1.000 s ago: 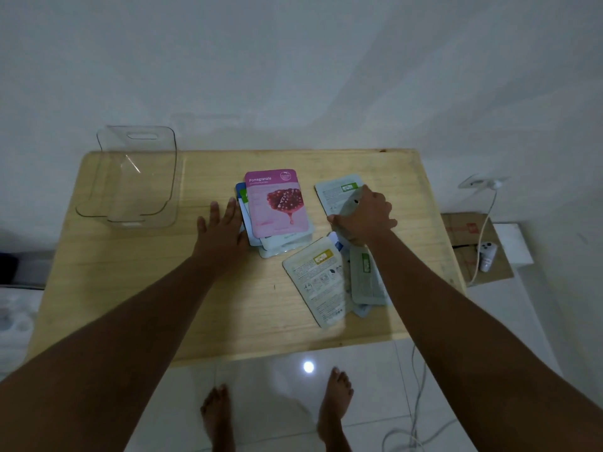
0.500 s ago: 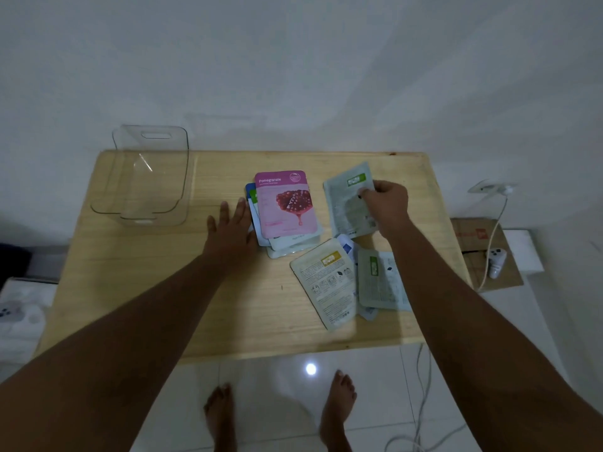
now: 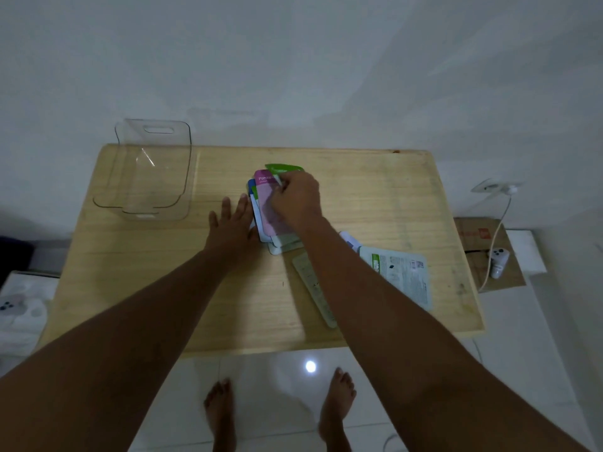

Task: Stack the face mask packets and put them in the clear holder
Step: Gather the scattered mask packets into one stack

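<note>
A stack of face mask packets (image 3: 265, 210) lies in the middle of the wooden table (image 3: 130, 272), with a pink pomegranate packet on top. My left hand (image 3: 232, 223) lies flat on the table with fingers spread, touching the stack's left edge. My right hand (image 3: 295, 197) hovers over the stack, gripping a green-topped packet (image 3: 283, 168) just above the pink one. The clear holder (image 3: 151, 171) stands empty at the table's back left corner. Loose packets remain at the right: a white and green one (image 3: 403, 275) and a pale one (image 3: 311, 285), both partly hidden by my right forearm.
A cardboard box (image 3: 486, 252) with a white cable and a small white device (image 3: 498, 257) sits on the floor right of the table. White bedding (image 3: 23, 308) lies at the left. My bare feet stand on the tiled floor below the table's front edge.
My right hand lifted the green-topped packet from the right side of the table and carried it left over the pink-topped stack. My left hand stayed beside the stack.
</note>
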